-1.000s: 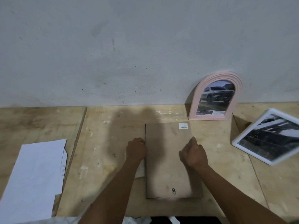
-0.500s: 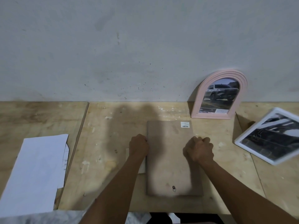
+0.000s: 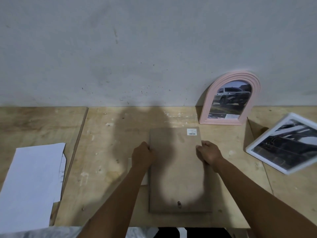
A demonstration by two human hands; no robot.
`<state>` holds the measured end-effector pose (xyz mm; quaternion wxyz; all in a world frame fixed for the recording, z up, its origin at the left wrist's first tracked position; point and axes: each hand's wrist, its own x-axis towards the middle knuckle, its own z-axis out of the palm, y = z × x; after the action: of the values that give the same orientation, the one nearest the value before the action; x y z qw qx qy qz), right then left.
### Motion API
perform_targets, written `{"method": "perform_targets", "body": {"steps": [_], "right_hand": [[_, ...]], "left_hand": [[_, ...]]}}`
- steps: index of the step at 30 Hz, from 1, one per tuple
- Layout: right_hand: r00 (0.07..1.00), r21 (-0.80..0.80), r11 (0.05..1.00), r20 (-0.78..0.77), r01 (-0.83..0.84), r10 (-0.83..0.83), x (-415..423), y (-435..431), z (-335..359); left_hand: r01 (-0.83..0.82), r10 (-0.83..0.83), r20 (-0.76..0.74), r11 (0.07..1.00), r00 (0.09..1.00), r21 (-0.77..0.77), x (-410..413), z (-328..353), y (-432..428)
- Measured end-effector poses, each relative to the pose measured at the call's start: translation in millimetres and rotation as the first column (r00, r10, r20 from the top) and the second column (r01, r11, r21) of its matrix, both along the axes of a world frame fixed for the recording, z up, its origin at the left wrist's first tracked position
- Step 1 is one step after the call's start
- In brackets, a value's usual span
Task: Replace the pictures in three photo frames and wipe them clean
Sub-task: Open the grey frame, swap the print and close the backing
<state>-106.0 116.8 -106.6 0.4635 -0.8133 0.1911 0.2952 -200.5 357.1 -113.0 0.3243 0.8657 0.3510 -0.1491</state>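
Note:
A photo frame lies face down in the middle of the table, showing its brown backing board (image 3: pixel 178 170) with a barcode sticker and a small metal hanger. My left hand (image 3: pixel 143 156) grips the board's left edge with curled fingers. My right hand (image 3: pixel 208 154) grips its right edge the same way. A pink arched frame (image 3: pixel 230 98) with a car picture leans upright against the wall. A white rectangular frame (image 3: pixel 284 145) with a dark picture lies tilted at the right.
A stack of white paper sheets (image 3: pixel 32 182) lies on the left plank. A pale card edge (image 3: pixel 130 162) shows under my left wrist. The plywood table (image 3: pixel 109 152) ends at a grey wall; its front edge is near my body.
My right hand has moved from the top of the board to its right edge. My left hand stays at the left edge. The camera has tilted a little.

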Motion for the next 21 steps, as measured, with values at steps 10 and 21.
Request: {"method": "perform_targets", "body": {"steps": [10, 21], "right_hand": [[0.997, 0.333, 0.943, -0.065, -0.016, 0.040, 0.8, -18.0, 34.6], [0.990, 0.350, 0.936, 0.106, 0.049, -0.092, 14.0, 16.6, 49.3]], "left_hand": [[-0.204, 0.337, 0.287, 0.890, 0.897, -0.408, 19.0, 22.4, 5.2], [-0.146, 0.407, 0.434, 0.842, 0.804, -0.519, 3.1, 41.2, 13.6]]}}
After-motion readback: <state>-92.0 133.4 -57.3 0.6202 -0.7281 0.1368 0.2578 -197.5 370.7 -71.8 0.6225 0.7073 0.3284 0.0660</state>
